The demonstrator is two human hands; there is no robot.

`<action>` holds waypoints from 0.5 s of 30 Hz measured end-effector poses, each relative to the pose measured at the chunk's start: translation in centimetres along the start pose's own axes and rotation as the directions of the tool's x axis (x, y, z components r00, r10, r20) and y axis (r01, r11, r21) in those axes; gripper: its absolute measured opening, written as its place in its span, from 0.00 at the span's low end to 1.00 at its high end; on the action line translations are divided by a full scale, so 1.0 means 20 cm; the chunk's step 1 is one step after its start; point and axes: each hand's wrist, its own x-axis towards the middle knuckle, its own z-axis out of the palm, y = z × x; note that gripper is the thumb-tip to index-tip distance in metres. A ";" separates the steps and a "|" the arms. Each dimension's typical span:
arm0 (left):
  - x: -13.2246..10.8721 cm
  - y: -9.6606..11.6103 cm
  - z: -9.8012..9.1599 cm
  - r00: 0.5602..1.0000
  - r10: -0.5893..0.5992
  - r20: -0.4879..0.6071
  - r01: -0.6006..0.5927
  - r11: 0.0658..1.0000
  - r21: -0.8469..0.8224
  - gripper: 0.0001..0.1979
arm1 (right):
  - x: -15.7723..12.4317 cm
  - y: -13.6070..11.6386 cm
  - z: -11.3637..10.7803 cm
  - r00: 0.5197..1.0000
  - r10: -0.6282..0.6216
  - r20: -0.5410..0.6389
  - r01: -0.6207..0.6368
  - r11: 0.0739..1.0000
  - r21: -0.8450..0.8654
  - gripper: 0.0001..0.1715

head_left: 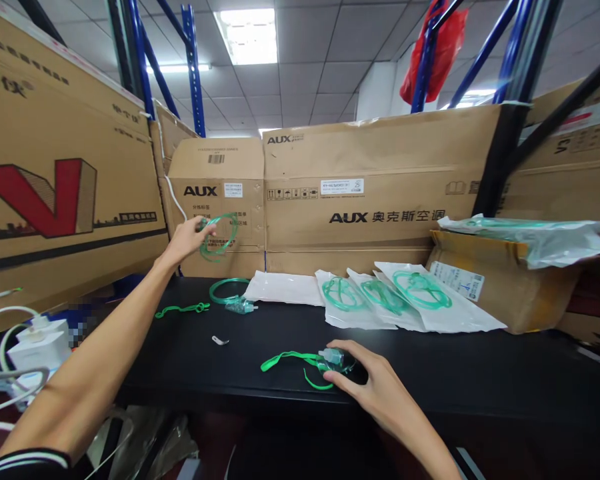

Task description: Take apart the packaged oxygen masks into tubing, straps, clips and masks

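Raised above the back left of the black table, my left hand (189, 239) is closed on a loop of clear green tubing (226, 248). My right hand (367, 373) grips a clear green breathing mask (333, 360) at the table's front, thumb and fingers on either side of it. A bright green strap (287, 359) trails left from this mask. Below my left hand lies a second mask (241, 306) beside a coil of green tubing (220, 285). A loose green strap (183, 309) and a small silvery piece (220, 341) lie to the left.
Several white clear-fronted pouches (340, 300) with green tubing lie at the back right, near a flat white packet (284, 288). More pouches (530, 233) top a cardboard box (500, 280). Large cartons (370, 173) wall the back. White plugs and cables (40, 343) crowd the left.
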 end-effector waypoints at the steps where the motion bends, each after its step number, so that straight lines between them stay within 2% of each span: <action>1: -0.01 0.06 -0.02 0.999 0.038 -0.024 -0.039 0.999 -0.027 0.15 | 0.00 0.01 0.00 1.000 0.002 -0.007 -0.002 1.000 -0.007 0.18; 3: -0.08 0.19 -0.03 0.991 0.126 -0.043 -0.129 0.988 -0.085 0.15 | -0.01 0.03 -0.03 1.000 0.011 -0.026 -0.011 1.000 -0.026 0.19; 5: -0.23 0.32 0.00 0.977 0.213 -0.017 -0.213 0.967 -0.142 0.16 | -0.03 0.08 -0.08 0.998 0.030 -0.063 -0.033 0.998 -0.049 0.21; 7: -0.45 0.43 0.08 0.952 0.300 0.058 -0.285 0.940 -0.189 0.14 | -0.04 0.14 -0.15 0.992 0.054 -0.113 -0.063 0.995 -0.077 0.23; 9: -0.70 0.51 0.18 0.897 0.405 0.179 -0.356 0.900 -0.251 0.10 | -0.05 0.19 -0.22 0.985 0.074 -0.155 -0.091 0.990 -0.109 0.25; 11: -0.93 0.54 0.27 0.805 0.499 0.322 -0.396 0.855 -0.335 0.05 | -0.06 0.24 -0.27 0.981 0.078 -0.175 -0.104 0.984 -0.142 0.27; 12: -1.01 0.54 0.30 0.779 0.513 0.360 -0.390 0.846 -0.363 0.05 | -0.06 0.25 -0.28 0.981 0.073 -0.179 -0.103 0.982 -0.160 0.27; 15: -1.15 0.51 0.33 0.766 0.494 0.411 -0.333 0.852 -0.404 0.07 | -0.06 0.26 -0.28 0.985 0.039 -0.168 -0.076 0.972 -0.221 0.29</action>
